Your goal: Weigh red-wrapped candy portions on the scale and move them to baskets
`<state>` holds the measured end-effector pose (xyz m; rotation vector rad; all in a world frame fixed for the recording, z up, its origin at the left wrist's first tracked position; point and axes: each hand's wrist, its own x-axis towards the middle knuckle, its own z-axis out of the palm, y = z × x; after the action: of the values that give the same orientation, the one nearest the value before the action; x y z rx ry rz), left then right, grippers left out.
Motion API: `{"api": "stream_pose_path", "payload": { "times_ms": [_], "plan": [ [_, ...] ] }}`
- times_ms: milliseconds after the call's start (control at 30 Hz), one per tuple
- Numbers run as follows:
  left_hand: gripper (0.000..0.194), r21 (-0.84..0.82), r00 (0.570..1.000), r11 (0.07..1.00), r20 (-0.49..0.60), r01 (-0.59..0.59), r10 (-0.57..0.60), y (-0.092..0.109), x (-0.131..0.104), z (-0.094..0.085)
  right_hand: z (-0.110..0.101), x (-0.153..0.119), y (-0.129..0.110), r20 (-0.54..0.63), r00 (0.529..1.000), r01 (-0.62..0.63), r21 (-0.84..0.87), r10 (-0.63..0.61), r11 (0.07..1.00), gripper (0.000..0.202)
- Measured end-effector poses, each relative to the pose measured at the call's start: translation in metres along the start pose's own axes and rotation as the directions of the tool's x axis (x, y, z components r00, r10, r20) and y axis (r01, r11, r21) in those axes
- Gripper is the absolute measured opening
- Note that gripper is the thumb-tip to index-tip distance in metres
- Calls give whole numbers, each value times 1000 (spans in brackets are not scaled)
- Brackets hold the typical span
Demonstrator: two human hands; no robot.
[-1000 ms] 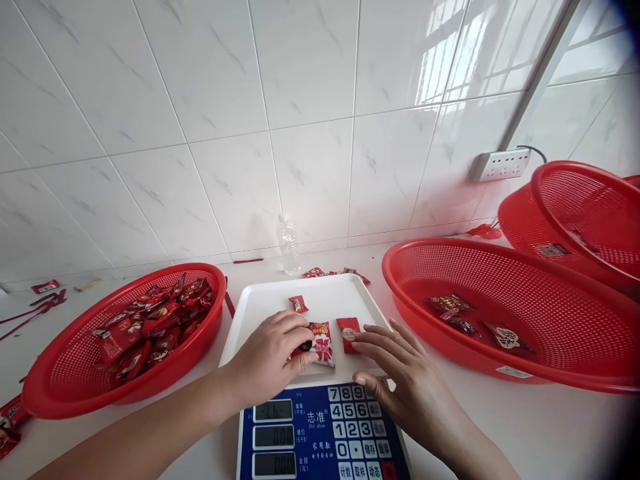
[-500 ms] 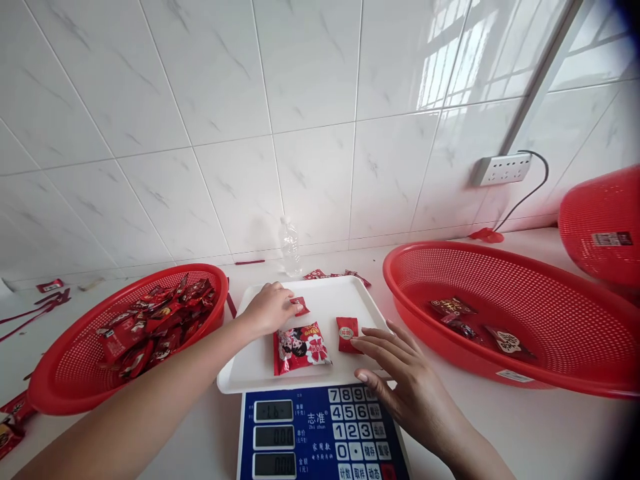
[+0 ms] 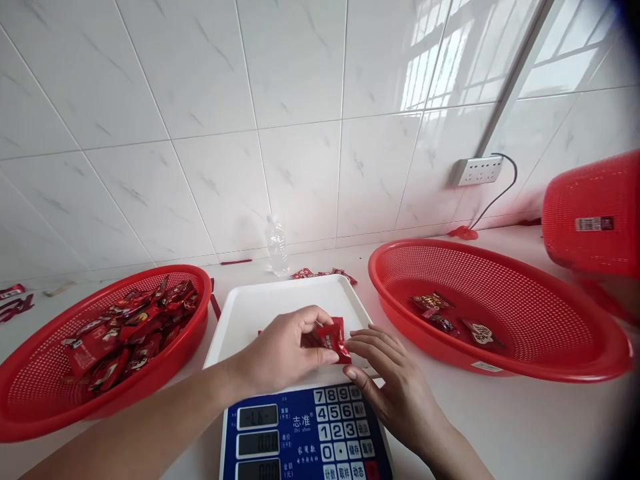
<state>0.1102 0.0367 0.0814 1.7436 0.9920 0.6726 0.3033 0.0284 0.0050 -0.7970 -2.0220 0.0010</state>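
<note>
Left hand: my left hand (image 3: 285, 347) has a red packet (image 3: 331, 337) pinched, thumb below and fingers curled over the top.
Right hand: my right hand (image 3: 397, 377) grips nothing that I can see; its fingers are loosely spread beside the packet's right end (whether a fingertip touches it, I cannot tell).
Red packet: it sits over the right half of the white tray (image 3: 250, 300); more red wrapper shows right behind it, and I cannot say whether that is a second piece in the same pinch.
Far side of my left hand: a scrap of red pokes out, mostly hidden by the hand.
Scale: the blue panel (image 3: 300, 460) lies just in front of the tray, its readings too faint to trust.
Baskets: the left basket (image 3: 13, 407) holds a heap of wrapped pieces (image 3: 140, 327); the right basket (image 3: 550, 367) holds only a few packets (image 3: 483, 332).
Handling step: I judge this to be picking up and gathering pieces on the tray.
Next move: it calls, I think, for a snug thumb so nothing slips, with my right fingers ready to steady that end.
</note>
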Motion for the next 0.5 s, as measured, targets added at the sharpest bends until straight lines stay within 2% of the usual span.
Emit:
{"api": "stream_pose_path", "payload": {
  "times_ms": [133,267,367,500],
  "plan": [
    [7,247,997,966,-5,-78,82,8,-5,13,-1,2,-6,16,1000,-2,92,0,996,13],
    [12,354,985,927,-60,-128,159,3,1,4,-2,3,-6,48,999,-8,109,3,994,13],
    [17,369,976,928,-181,-47,121,-8,10,-15,-1,1,-2,68,998,-18,10,17,1000,13],
    [15,464,955,876,-297,129,16,-34,24,-42,4,-5,4,170,985,4,-162,24,987,29]
  ]
}}
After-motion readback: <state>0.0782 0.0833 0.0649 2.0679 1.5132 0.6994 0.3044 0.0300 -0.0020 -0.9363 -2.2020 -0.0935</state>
